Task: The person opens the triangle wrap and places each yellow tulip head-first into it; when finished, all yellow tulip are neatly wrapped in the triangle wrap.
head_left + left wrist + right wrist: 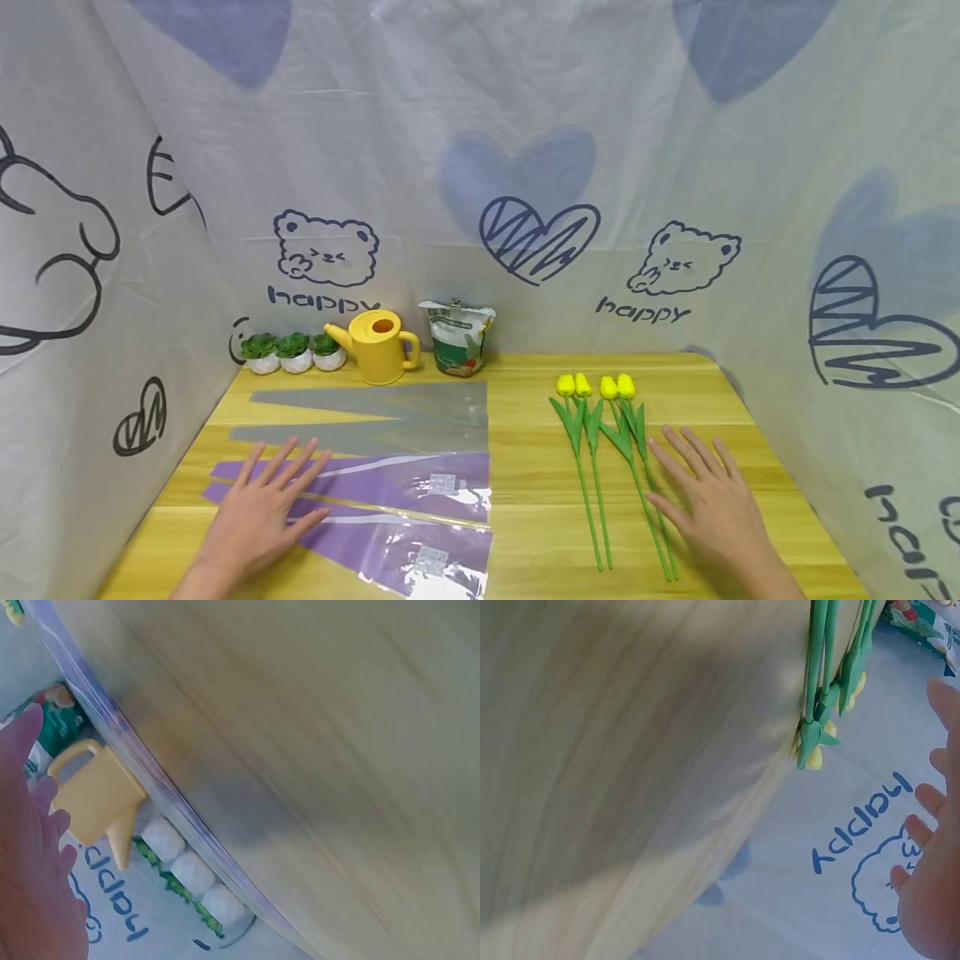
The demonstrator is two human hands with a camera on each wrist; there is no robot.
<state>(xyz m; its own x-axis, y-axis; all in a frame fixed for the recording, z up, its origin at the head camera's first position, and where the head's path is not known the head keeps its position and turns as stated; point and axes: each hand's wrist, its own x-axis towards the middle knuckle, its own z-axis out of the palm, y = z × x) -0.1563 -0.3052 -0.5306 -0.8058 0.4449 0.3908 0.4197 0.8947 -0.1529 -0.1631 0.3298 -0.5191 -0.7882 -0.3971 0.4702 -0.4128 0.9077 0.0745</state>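
Fingers (288, 462) of your left hand (258, 512) are lying straight and spread, released, pressing flat on the purple sleeves (420, 492) near their narrow left ends. Your right hand (708, 500) is lying just as flat and released on the surface (525, 467), its fingers (686, 454) touching the stems of the rightmost tulips (600, 442).

You are working with two purple sleeves nearest you and two grey sleeves (390, 417) beyond them, all fanning out from narrow tips on the left to wide mouths that are ending about mid-surface. Four tulips are lying side by side right of centre, yellow heads pointing away from you, stems running back toward the near edge. Between the sleeve mouths and the tulips, a bare strip of wood is running front to back, giving you open room.

Along the far edge, three small potted plants (294, 352), a yellow can (378, 346) and a printed pouch (457, 335) are standing in a row, just beyond the grey sleeves. Cloth walls (525, 125) are closing in the left, far and right edges; your left hand is sitting near the left edge, your right hand near the right one.

Your left wrist view is showing the can (94, 802) and plants (187, 874) past the sleeve edges; your right wrist view is showing tulip heads (817, 746) close to the far edge.
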